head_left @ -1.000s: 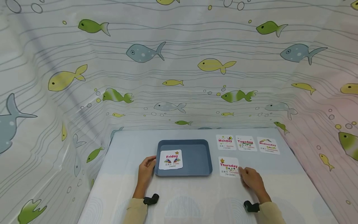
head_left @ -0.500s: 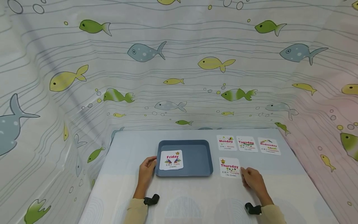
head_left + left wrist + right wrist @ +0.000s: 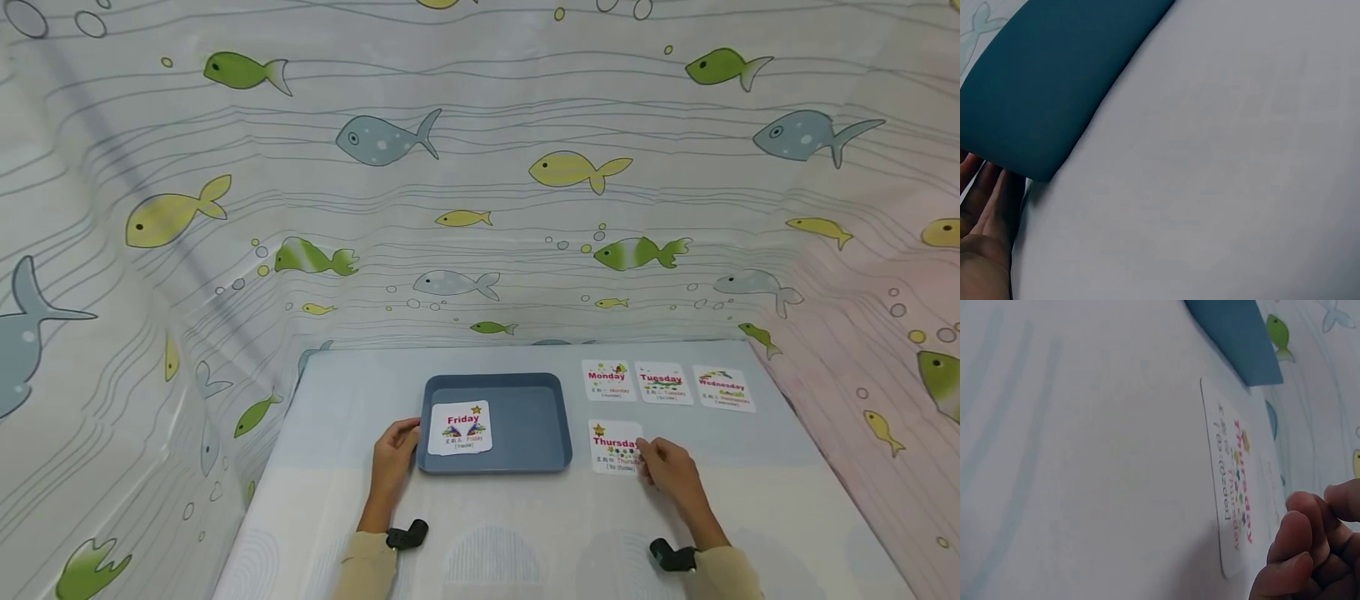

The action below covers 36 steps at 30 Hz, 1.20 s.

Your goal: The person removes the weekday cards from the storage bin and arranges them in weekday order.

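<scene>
My left hand is at the left rim of a blue-grey tray. In the left wrist view its fairly straight fingers reach to the tray's edge, their tips hidden behind it. A white card printed "Friday" lies in the tray's left half. Right of the tray, a "Thursday" card lies flat on the table. My right hand overlaps that card's right edge in the head view. The right wrist view shows its fingers loosely curled beside the card, with nothing between them.
Behind the Thursday card a row of cards runs left to right: Monday, Tuesday and Wednesday. They lie on a pale, patterned table cover. A fish-print curtain encloses the back and both sides.
Half a second ago my right hand was at the Thursday card's right edge; now it is slightly further left and overlaps the card. The left hand, tray and cards stay put.
</scene>
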Tool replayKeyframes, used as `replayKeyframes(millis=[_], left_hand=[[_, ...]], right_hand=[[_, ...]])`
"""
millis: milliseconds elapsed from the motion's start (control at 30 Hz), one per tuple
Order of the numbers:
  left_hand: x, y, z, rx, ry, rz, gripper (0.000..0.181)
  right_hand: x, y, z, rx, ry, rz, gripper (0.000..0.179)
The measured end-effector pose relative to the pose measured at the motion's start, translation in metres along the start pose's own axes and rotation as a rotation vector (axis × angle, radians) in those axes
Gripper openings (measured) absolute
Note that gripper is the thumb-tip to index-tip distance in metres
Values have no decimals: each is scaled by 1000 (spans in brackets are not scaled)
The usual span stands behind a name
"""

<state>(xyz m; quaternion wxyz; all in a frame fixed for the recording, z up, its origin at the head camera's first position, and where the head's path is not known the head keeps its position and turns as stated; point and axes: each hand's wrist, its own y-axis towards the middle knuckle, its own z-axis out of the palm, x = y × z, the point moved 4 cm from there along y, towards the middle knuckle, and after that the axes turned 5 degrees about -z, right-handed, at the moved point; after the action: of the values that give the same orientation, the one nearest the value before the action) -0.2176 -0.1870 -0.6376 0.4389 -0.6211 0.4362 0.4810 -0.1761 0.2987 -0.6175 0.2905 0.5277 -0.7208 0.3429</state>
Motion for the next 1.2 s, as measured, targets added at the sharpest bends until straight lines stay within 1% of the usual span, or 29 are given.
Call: replayKeyframes(millis=[133,267,467,733,933,1200], left_hand=[[-1,0,0,2,0,-4,28],[-1,0,0,4,-10,-4,28],[0,0,0,6,-14,0,28],[-1,0,1,5,-12,-1,26],[-1,0,1,0,-23,-2,25],[0,0,0,-1,-13,-7,28]], right_hand=[[9,1,5,16,45,-9,47],[23,-1,11,33,99,-28,48],[46,-5,20,71,166,-51,44],[65,-5,35,81,180,-92,38],[77,-6,43,109,214,-128,39],[97,-5,55,135,208,-178,39]])
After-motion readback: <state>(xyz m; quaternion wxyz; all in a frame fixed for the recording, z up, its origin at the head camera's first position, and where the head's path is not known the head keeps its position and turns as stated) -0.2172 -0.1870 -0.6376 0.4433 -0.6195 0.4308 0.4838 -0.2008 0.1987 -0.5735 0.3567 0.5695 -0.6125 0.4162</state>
